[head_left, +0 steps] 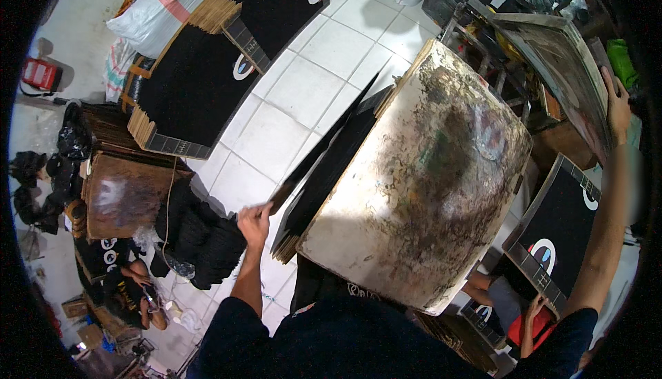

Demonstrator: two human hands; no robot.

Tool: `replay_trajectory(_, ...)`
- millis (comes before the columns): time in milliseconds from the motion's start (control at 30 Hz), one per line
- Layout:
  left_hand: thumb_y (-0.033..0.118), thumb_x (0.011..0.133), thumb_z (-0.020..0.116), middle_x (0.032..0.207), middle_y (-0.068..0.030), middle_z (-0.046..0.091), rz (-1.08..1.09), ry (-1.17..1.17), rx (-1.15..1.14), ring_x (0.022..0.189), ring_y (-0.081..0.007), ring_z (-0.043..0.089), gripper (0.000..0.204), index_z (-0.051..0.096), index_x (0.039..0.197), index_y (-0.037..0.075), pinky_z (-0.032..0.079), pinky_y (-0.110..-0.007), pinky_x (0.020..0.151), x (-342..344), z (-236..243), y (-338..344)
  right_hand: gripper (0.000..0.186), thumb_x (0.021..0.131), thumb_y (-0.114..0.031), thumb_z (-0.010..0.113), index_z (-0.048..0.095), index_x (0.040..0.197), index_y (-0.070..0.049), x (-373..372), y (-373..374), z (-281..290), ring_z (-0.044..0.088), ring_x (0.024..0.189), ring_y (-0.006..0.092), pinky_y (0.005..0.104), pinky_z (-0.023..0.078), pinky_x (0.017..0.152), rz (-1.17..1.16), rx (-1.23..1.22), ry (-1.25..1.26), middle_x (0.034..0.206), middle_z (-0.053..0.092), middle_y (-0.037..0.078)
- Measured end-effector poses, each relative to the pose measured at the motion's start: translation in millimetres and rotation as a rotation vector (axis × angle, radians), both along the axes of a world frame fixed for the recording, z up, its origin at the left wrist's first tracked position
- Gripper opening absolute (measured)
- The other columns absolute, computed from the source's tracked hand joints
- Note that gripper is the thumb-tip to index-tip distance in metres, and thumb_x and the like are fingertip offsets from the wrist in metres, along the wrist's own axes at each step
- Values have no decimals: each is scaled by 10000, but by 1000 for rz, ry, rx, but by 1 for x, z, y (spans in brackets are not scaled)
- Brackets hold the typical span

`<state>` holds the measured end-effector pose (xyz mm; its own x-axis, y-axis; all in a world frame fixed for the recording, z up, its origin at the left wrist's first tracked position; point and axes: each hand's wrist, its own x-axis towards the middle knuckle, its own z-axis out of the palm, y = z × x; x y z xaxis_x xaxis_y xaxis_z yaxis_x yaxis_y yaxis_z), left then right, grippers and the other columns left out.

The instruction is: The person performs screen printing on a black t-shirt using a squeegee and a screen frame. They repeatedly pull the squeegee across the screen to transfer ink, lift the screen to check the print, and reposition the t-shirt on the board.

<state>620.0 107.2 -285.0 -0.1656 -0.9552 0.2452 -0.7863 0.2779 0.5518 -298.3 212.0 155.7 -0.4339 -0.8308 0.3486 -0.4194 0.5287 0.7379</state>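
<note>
My left hand is closed, its fingers curled at the near left edge of a thin black-topped board. This board is tilted over a stack of similar ones, whose layered brown edges show beside a paint-stained whitish tabletop. With my right arm stretched far out to the right, my right hand grips the outer bar of a screen printing frame. The frame stands tilted up beyond the tabletop's right side. My right thumb is mostly hidden behind the bar.
Black printed panels lie in stacks at the upper left, with white sacks behind. Black cloth is heaped left of my arm. One person sits at the lower left; another's hand touches a printed panel at the right.
</note>
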Motion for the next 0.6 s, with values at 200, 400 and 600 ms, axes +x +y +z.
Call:
replay_trajectory(200,70,802,831,706,-141,641,-166,411,-244,663,-327,597,133,718,760,16,464,-415,643,-177,107,-111,786,902,-748,553,575,1496,-235,66,-27,7,536,1393,340,434,391,1166,78,-468,-517,1531,534,192)
replay_trajectory(400,81,798,826,688,-119,592,-233,338,-514,655,-296,568,141,706,779,10,431,-400,626,-252,242,-66,1059,760,-910,539,620,1443,-106,111,-35,18,581,1342,363,454,421,1137,12,-616,-636,1457,602,205)
replay_trajectory(600,43,815,771,630,-46,514,-557,175,-802,627,-208,518,138,742,948,71,406,-384,595,-245,323,66,1120,734,-951,524,609,1446,-91,126,-40,22,602,1319,368,489,442,1128,9,-612,-680,1402,640,218)
